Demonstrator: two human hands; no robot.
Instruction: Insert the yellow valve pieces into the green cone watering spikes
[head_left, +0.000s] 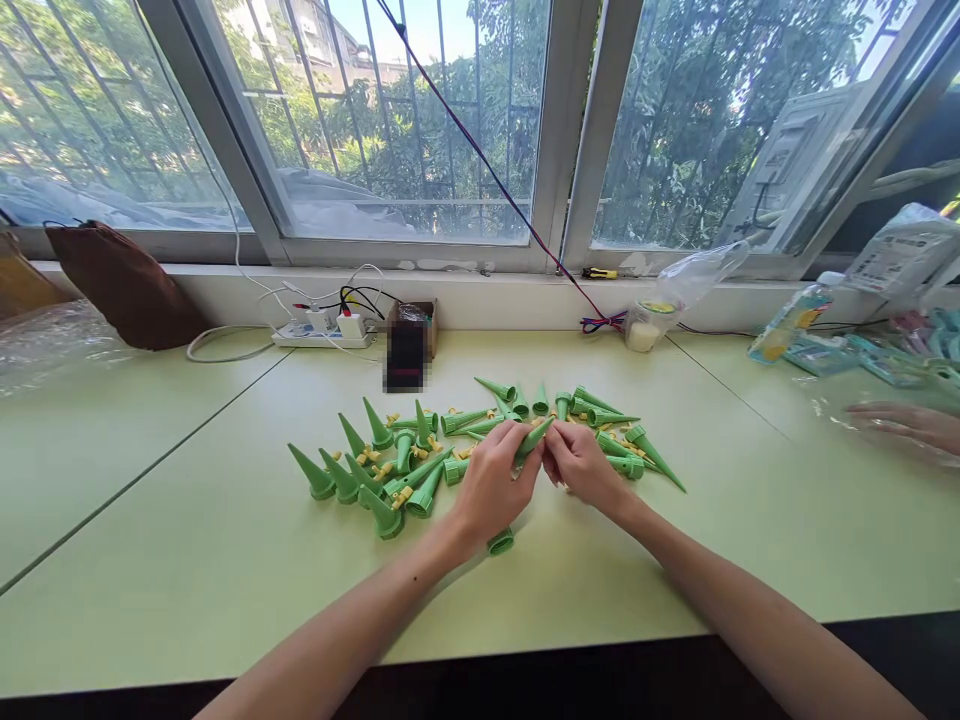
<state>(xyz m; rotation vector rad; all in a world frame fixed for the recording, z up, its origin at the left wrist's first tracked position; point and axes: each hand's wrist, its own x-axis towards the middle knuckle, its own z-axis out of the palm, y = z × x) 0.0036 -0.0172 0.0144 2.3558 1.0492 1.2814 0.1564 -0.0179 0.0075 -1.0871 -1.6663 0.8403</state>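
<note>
My left hand is closed around a green plastic watering spike, its tip pointing up and to the right. Close against that tip, my right hand has its fingers pinched together; what they hold, if anything, is hidden. Many more green spikes lie or stand on the table to both sides and behind my hands. Small yellow valve pieces are scattered among them. One green threaded collar shows just below my left wrist, the rest of it covered.
The pale green table runs to a window. Along the sill side are a brown bag, a power strip, a small box, a plastic cup and a bottle. Another person's hand rests at the right.
</note>
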